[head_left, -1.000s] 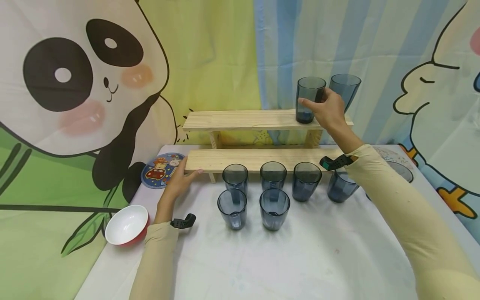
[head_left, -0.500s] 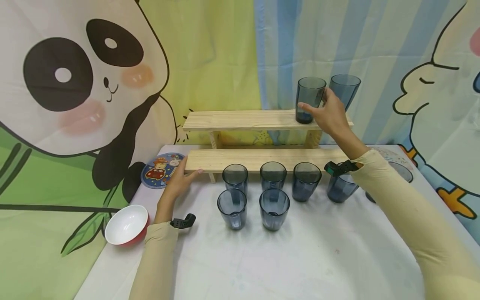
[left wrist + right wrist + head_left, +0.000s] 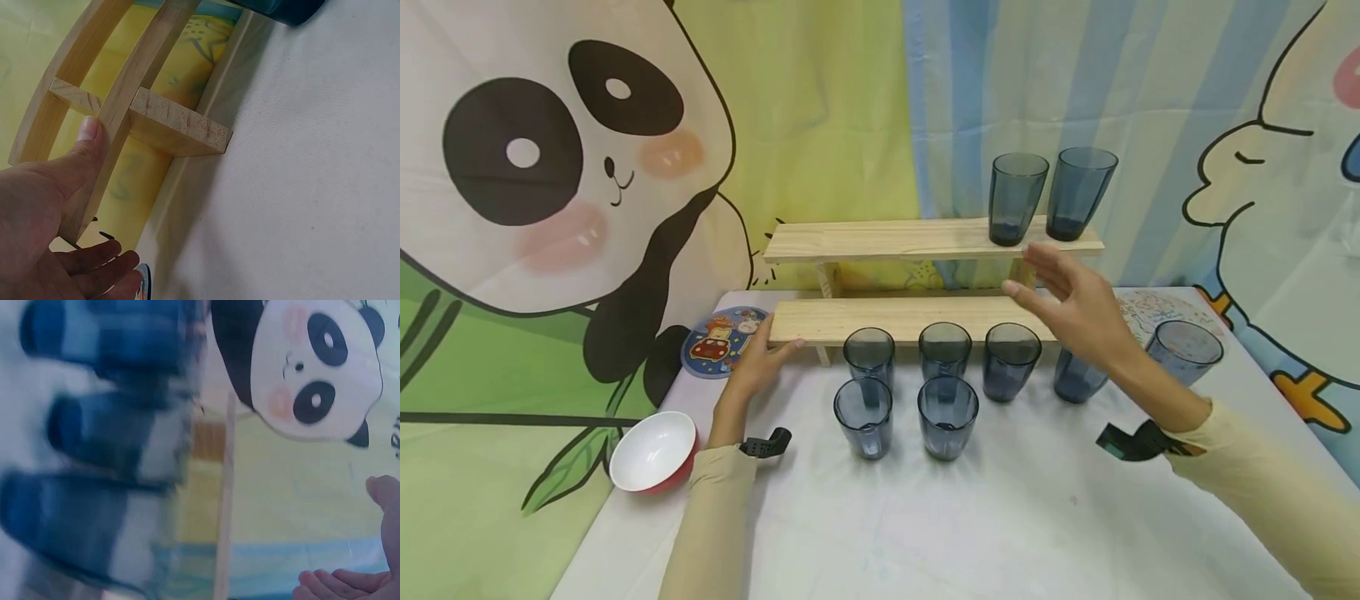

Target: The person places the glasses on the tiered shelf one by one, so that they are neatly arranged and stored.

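My left hand [image 3: 758,367] holds the left end of the two-tier wooden shelf [image 3: 887,312] at its lower board, thumb [image 3: 89,134] along the board's edge. Below the right part of the upper board, my right hand [image 3: 1078,312] is in the air with fingers spread and nothing held. Two tinted blue drinking glasses stand upright on that upper board, the left glass [image 3: 1017,200] beside the right glass [image 3: 1081,193]. Several matching glasses stand before the shelf, among them a front glass [image 3: 947,421]; the right hand overlaps another glass [image 3: 1078,377].
A single glass [image 3: 1183,354] stands at the far right, near a patterned mat [image 3: 1172,308]. To the left are a round blue mat [image 3: 718,343] and a white bowl [image 3: 655,450] with a red outside. Cartoon curtains [image 3: 827,108] hang behind the white table [image 3: 880,533].
My right hand has let go of the left glass on the upper board and moved down and toward me. My left hand stays at the shelf end.
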`<action>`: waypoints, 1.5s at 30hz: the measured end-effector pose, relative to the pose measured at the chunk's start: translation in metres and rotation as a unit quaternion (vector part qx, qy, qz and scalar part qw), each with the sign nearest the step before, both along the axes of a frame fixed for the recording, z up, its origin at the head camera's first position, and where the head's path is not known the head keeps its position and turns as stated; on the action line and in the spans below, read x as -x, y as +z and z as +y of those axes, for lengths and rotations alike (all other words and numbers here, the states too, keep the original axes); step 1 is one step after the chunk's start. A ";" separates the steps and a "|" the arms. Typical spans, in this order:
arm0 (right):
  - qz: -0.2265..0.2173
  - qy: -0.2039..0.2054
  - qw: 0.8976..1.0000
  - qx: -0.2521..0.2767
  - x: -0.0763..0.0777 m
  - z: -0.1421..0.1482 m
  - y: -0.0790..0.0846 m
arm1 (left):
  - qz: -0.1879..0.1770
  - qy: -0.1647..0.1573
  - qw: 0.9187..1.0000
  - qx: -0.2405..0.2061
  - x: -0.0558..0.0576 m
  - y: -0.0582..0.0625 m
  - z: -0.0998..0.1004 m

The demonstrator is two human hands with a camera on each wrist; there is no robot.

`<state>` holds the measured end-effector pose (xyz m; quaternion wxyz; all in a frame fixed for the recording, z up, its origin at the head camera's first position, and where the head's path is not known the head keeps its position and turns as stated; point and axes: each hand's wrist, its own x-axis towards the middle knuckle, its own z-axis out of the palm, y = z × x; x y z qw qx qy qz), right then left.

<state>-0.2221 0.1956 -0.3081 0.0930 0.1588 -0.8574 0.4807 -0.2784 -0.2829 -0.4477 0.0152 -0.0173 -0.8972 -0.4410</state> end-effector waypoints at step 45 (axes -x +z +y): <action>-0.081 0.106 0.986 0.099 -0.070 -0.058 -0.143 | 0.003 -0.003 1.000 -0.004 0.002 -0.001 0.000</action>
